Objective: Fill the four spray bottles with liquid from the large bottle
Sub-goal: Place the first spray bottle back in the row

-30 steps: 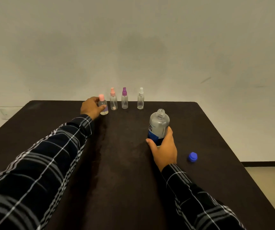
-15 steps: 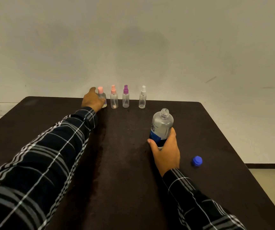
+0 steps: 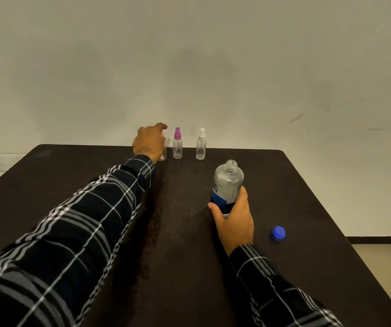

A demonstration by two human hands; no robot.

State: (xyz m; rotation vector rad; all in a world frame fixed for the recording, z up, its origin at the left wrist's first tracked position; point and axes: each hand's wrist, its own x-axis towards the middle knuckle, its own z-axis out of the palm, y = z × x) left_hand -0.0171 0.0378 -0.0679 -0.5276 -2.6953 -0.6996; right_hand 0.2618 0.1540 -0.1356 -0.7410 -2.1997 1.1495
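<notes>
At the table's far edge my left hand (image 3: pixel 149 143) curls around a pink-capped spray bottle (image 3: pixel 164 151), of which only a clear sliver shows past my fingers. The other pink-capped bottle is hidden behind that hand. To the right stand a purple-capped spray bottle (image 3: pixel 177 145) and a white-capped spray bottle (image 3: pixel 201 146), both upright and looking empty. The large clear bottle (image 3: pixel 228 182) with a blue label stands upright and uncapped in the middle right. My right hand (image 3: pixel 235 221) grips its lower part. Its blue cap (image 3: pixel 278 233) lies on the table to the right.
The dark table (image 3: pixel 185 267) ends at a pale wall just behind the small bottles. Its right edge runs diagonally past the blue cap, with floor beyond. My plaid sleeves cross the near half of the table.
My left hand has slid the first pink-capped bottle back into the row and moved right onto the second one. The right hand has kept hold of the large bottle.
</notes>
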